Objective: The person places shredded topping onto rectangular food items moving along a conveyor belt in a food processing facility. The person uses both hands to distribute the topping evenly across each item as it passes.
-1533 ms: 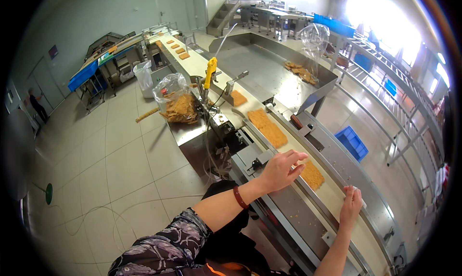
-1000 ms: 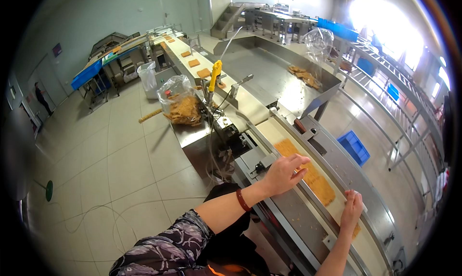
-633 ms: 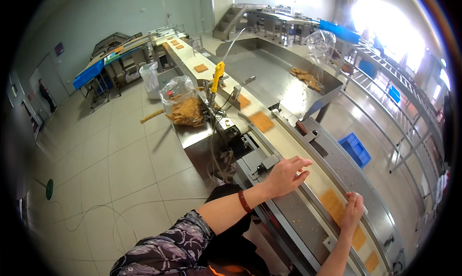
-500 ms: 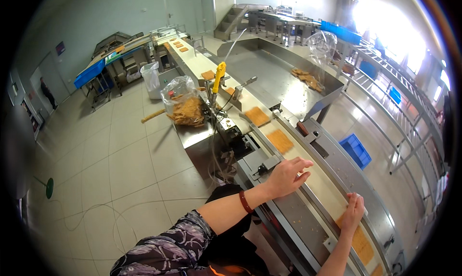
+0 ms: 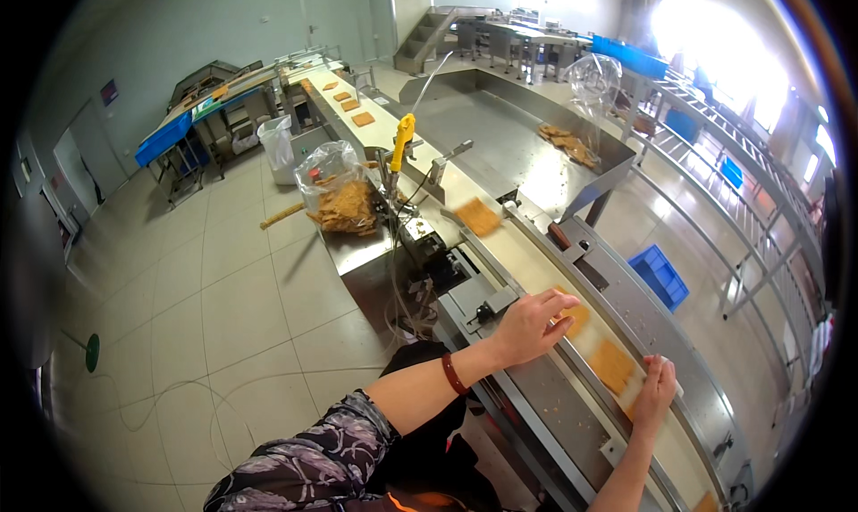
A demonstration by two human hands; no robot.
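The left hand (image 5: 529,324) is reaching across the conveyor belt (image 5: 527,262), fingers loosely spread, its grip released, fingertips touching an orange flat piece (image 5: 575,318) that the hand is partly covering. The right hand (image 5: 657,389) is resting open at the belt's right edge, just right of a second orange piece (image 5: 611,365), grasping nothing. A third piece (image 5: 478,216) is lying farther up the belt, blurred. To the far left, a clear bag of orange pieces (image 5: 340,199) is sitting on a steel bench (image 5: 357,251) beside a yellow-handled tool (image 5: 402,137). A blue crate (image 5: 659,276) is standing on the floor to the right.
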